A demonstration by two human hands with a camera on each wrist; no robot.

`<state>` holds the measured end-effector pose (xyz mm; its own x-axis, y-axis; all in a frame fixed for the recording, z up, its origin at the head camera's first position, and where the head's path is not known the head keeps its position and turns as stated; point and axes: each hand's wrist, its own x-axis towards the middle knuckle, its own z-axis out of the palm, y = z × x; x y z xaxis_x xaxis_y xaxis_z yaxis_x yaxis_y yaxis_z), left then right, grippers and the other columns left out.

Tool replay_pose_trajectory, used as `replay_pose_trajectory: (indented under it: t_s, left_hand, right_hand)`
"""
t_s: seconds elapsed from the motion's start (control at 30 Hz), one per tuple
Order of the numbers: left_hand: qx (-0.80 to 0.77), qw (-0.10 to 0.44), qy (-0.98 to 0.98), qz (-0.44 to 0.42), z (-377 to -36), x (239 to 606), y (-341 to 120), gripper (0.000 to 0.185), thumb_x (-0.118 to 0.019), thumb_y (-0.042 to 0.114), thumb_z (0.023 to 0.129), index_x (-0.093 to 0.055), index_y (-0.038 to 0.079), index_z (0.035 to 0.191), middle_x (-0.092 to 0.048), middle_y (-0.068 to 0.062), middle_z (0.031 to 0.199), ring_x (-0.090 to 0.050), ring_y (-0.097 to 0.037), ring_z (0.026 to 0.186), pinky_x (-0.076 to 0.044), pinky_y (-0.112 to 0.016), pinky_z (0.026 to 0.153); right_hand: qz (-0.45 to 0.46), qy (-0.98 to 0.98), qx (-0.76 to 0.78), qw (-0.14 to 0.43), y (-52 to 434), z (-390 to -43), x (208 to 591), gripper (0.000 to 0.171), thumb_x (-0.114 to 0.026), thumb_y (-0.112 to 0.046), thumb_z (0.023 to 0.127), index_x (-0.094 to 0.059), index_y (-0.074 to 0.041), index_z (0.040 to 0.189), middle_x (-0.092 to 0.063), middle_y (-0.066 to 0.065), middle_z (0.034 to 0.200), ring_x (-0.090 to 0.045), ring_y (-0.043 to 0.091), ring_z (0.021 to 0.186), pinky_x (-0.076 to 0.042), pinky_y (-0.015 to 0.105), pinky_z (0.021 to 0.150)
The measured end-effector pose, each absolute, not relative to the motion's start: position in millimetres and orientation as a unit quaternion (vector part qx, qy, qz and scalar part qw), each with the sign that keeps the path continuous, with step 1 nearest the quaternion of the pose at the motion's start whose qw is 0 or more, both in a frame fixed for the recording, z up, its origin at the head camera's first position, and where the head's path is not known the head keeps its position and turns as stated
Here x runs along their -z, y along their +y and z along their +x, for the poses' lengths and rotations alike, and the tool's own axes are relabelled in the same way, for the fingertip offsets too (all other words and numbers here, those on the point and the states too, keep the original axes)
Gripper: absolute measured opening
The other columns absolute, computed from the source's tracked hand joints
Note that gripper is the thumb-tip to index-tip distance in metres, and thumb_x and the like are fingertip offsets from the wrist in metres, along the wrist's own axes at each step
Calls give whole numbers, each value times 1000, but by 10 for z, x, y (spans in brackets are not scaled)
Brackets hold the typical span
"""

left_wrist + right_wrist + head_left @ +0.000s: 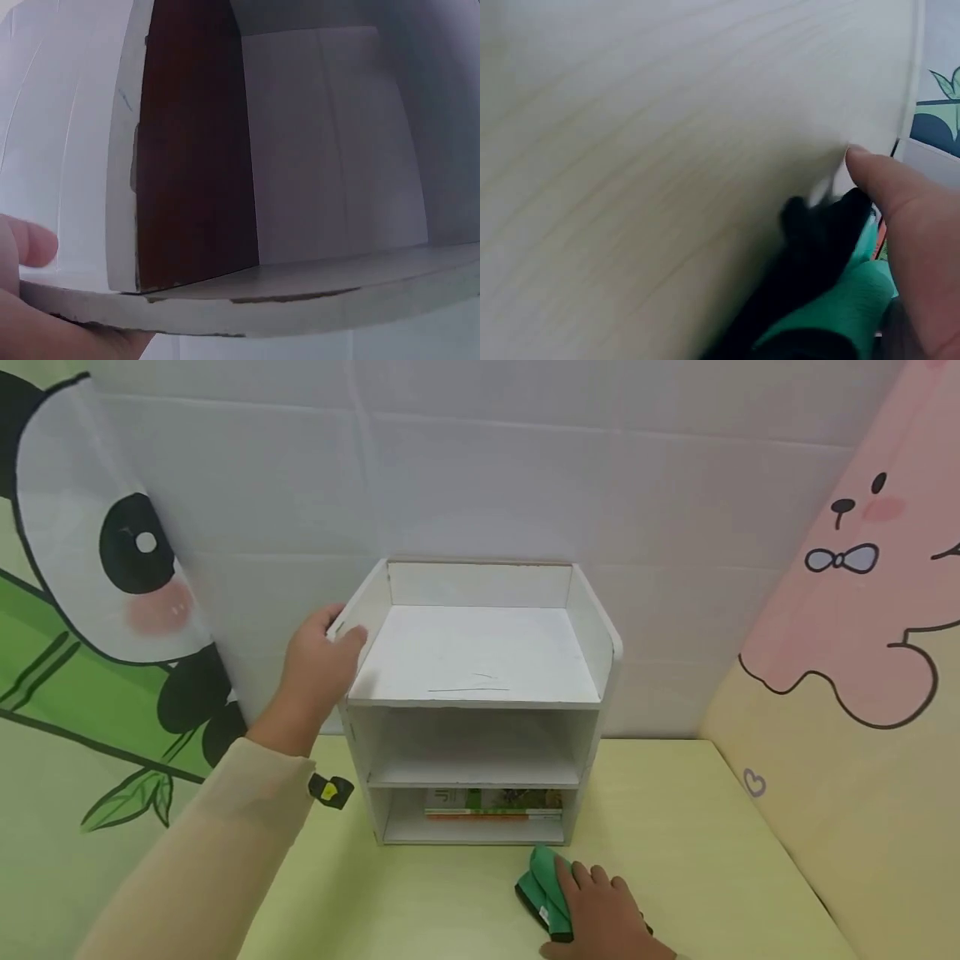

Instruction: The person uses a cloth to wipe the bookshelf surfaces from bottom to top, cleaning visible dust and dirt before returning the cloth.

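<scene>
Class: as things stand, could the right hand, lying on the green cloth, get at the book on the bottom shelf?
Probably yes: the right hand lies just before the bottom shelf's open front, and nothing stands between it and the book.

White shelf unit (480, 652); green cloth (546, 887); pale yellow-green table (675, 843); green-and-orange book (495, 802); beige sleeve (217, 843).

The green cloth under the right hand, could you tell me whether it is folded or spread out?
Folded: the green cloth is a compact wad under the right hand.
</scene>
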<state>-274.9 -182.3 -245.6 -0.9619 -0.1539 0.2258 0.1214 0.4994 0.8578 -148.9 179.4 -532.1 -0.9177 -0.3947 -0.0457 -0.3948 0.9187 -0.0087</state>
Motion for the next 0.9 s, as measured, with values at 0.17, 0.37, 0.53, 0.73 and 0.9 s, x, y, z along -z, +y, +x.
replay_pose_trajectory:
  t_s: [0.17, 0.37, 0.53, 0.73, 0.9]
  left_hand:
    - [474, 150, -868, 0, -2762, 2495, -1808, 62, -37, 39, 109, -26, 16, 165, -31, -11, 166, -31, -37, 149, -28, -66, 114]
    - [456, 166, -875, -10, -2734, 2520, -1819, 61, -34, 39, 109, -26, 14, 165, -33, -13, 165, -33, -39, 148, -28, -68, 113]
    - [452, 176, -874, -8, -2717, 2532, -1832, 61, -33, 38, 109, -27, 14, 164, -34, -13, 164, -34, -39, 147, -28, -69, 112]
    - [447, 181, -876, 2, -2715, 2531, -1836, 60, -32, 39, 109, -28, 16, 164, -35, -13, 164, -37, -39, 146, -30, -69, 111]
    - [450, 181, -875, -2, -2716, 2523, -1814, 60, -32, 39, 109, -29, 15, 164, -36, -13, 163, -37, -39, 145, -30, -69, 111]
  right_hand:
    - [-191, 981, -17, 33, 1769, -1504, 5331, 93, -63, -70, 87, -49, -6, 152, -60, 14, 136, -59, 37, 114, -51, 50, 78]
    - [-173, 983, 10, 62, 1720, -1563, 5361, 76, -68, -41, 88, -47, -5, 152, -57, 16, 135, -56, 38, 111, -48, 54, 80]
    - [-188, 982, 2, 21, 1728, -1627, 5435, 68, -73, -37, 88, -52, -1, 142, -59, 13, 115, -55, 30, 93, -49, 49, 72]
    - [-197, 980, 7, -9, 1760, -1688, 5464, 59, -79, -37, 86, -57, -3, 129, -57, 12, 105, -54, 27, 84, -51, 44, 64]
    - [-190, 982, 6, -14, 1768, -1690, 5446, 59, -78, -38, 86, -58, -4, 129, -57, 14, 110, -56, 29, 88, -52, 46, 65]
